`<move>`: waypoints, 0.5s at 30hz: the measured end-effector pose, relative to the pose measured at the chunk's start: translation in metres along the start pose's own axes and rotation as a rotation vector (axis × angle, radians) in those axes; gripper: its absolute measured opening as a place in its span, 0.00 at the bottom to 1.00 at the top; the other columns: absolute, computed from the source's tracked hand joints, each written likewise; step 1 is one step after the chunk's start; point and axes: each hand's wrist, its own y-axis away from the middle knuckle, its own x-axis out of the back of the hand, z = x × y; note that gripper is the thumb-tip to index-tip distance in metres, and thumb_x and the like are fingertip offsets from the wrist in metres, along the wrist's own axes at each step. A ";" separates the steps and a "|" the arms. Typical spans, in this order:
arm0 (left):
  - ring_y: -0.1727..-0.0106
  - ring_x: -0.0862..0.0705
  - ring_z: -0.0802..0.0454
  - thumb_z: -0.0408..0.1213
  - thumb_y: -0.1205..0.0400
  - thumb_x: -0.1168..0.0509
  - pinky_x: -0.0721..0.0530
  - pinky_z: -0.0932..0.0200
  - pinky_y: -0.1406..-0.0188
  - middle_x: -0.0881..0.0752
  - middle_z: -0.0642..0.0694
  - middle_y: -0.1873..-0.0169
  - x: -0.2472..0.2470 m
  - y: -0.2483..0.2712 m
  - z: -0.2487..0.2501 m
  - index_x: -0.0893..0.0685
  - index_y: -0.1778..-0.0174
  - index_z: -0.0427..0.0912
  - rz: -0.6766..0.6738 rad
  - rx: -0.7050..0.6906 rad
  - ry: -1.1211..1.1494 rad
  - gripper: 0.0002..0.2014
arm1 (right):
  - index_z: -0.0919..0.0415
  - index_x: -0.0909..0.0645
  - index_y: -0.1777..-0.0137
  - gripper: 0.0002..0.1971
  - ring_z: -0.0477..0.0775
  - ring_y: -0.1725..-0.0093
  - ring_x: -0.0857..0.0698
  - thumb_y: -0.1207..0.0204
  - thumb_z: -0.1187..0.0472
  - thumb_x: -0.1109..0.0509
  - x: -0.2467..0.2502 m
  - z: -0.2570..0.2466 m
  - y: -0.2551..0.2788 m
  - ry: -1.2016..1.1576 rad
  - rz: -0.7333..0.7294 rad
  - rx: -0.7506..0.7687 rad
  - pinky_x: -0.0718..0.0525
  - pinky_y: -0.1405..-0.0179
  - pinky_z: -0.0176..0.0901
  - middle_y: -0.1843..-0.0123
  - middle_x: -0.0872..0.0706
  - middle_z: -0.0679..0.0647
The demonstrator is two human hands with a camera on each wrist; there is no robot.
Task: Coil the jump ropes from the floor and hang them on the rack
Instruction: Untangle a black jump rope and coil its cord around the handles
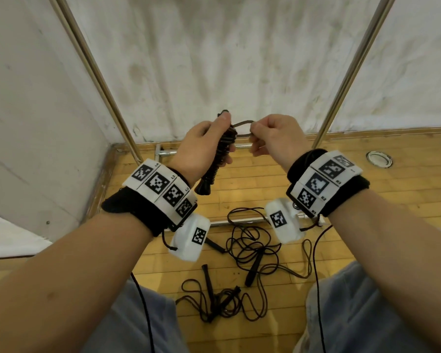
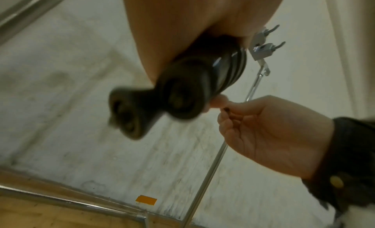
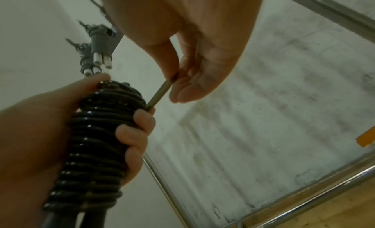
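Note:
My left hand (image 1: 204, 146) grips a black jump rope (image 1: 220, 151) whose cord is wound tightly round its two handles (image 3: 97, 135); the handle ends (image 2: 154, 106) stick out below my palm. My right hand (image 1: 267, 138) pinches the short free loop of the cord (image 1: 243, 127) just right of the bundle, thumb and forefinger on it (image 3: 162, 91). Both hands are raised in front of the metal rack (image 1: 97, 72). Two more black jump ropes lie loose and tangled on the wooden floor, one (image 1: 255, 253) below my hands and the other (image 1: 214, 299) nearer my knees.
The rack's chrome uprights (image 1: 351, 72) rise on both sides against a stained white wall, its base bar (image 1: 239, 221) crosses the floor. Hooks (image 2: 265, 45) sit high on the rack. A round metal floor fitting (image 1: 379, 159) lies at the right. A thin cable (image 1: 316, 276) trails by my right knee.

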 end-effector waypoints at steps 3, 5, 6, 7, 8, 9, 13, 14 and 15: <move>0.73 0.18 0.51 0.54 0.20 0.34 0.18 0.56 0.70 0.15 0.50 0.70 0.002 0.000 -0.001 0.22 0.49 0.43 0.014 -0.013 0.029 0.17 | 0.61 0.21 0.62 0.09 0.52 0.72 0.14 0.20 0.64 0.36 -0.006 0.002 0.003 -0.012 -0.049 -0.010 0.12 0.64 0.48 0.68 0.15 0.53; 0.75 0.20 0.53 0.47 0.24 0.27 0.19 0.58 0.74 0.17 0.52 0.73 0.000 0.000 -0.003 0.24 0.48 0.43 0.041 -0.042 0.001 0.17 | 0.62 0.21 0.59 0.07 0.51 0.73 0.14 0.20 0.64 0.37 -0.008 0.002 0.005 -0.005 -0.055 -0.002 0.12 0.64 0.47 0.66 0.15 0.53; 0.76 0.20 0.54 0.44 0.25 0.26 0.20 0.58 0.75 0.17 0.52 0.73 0.000 -0.001 -0.003 0.26 0.49 0.42 0.053 -0.043 -0.010 0.17 | 0.62 0.20 0.55 0.06 0.50 0.73 0.14 0.19 0.64 0.38 -0.010 0.002 0.006 -0.011 -0.062 0.008 0.12 0.65 0.47 0.65 0.15 0.53; 0.77 0.20 0.54 0.41 0.25 0.26 0.20 0.57 0.74 0.17 0.51 0.73 -0.001 -0.001 -0.004 0.26 0.50 0.41 0.060 -0.042 -0.013 0.17 | 0.62 0.21 0.50 0.06 0.50 0.74 0.15 0.19 0.65 0.39 -0.010 0.000 0.007 -0.023 -0.076 0.023 0.12 0.66 0.47 0.64 0.15 0.54; 0.76 0.19 0.53 0.39 0.25 0.26 0.19 0.57 0.74 0.16 0.52 0.74 -0.001 -0.002 -0.004 0.27 0.51 0.41 0.061 -0.044 -0.007 0.16 | 0.61 0.21 0.46 0.07 0.50 0.75 0.15 0.18 0.65 0.39 -0.011 -0.001 0.009 -0.032 -0.093 0.042 0.13 0.68 0.45 0.65 0.16 0.54; 0.75 0.18 0.53 0.39 0.24 0.27 0.18 0.56 0.73 0.16 0.53 0.74 -0.001 -0.002 -0.004 0.26 0.52 0.41 0.061 -0.047 0.004 0.15 | 0.60 0.21 0.44 0.08 0.50 0.76 0.16 0.18 0.65 0.40 -0.011 -0.003 0.010 -0.034 -0.107 0.062 0.13 0.70 0.43 0.67 0.16 0.55; 0.67 0.11 0.49 0.42 0.21 0.29 0.15 0.54 0.65 0.15 0.50 0.66 0.000 -0.004 -0.005 0.20 0.49 0.44 0.074 -0.035 0.030 0.10 | 0.58 0.18 0.53 0.08 0.48 0.79 0.19 0.18 0.63 0.39 -0.009 -0.006 0.012 0.008 -0.063 0.107 0.19 0.76 0.39 0.73 0.17 0.53; 0.66 0.11 0.48 0.42 0.20 0.30 0.15 0.54 0.63 0.15 0.48 0.63 -0.001 -0.005 -0.006 0.21 0.47 0.45 0.082 -0.032 0.038 0.10 | 0.57 0.18 0.55 0.09 0.48 0.79 0.20 0.18 0.63 0.39 -0.009 -0.006 0.013 0.017 -0.043 0.112 0.20 0.76 0.39 0.74 0.18 0.52; 0.65 0.11 0.48 0.42 0.19 0.31 0.15 0.53 0.62 0.16 0.47 0.61 -0.002 -0.005 -0.006 0.22 0.46 0.47 0.093 -0.031 0.045 0.09 | 0.56 0.18 0.56 0.09 0.47 0.79 0.21 0.18 0.62 0.39 -0.009 -0.006 0.013 0.023 -0.030 0.116 0.21 0.76 0.39 0.74 0.18 0.52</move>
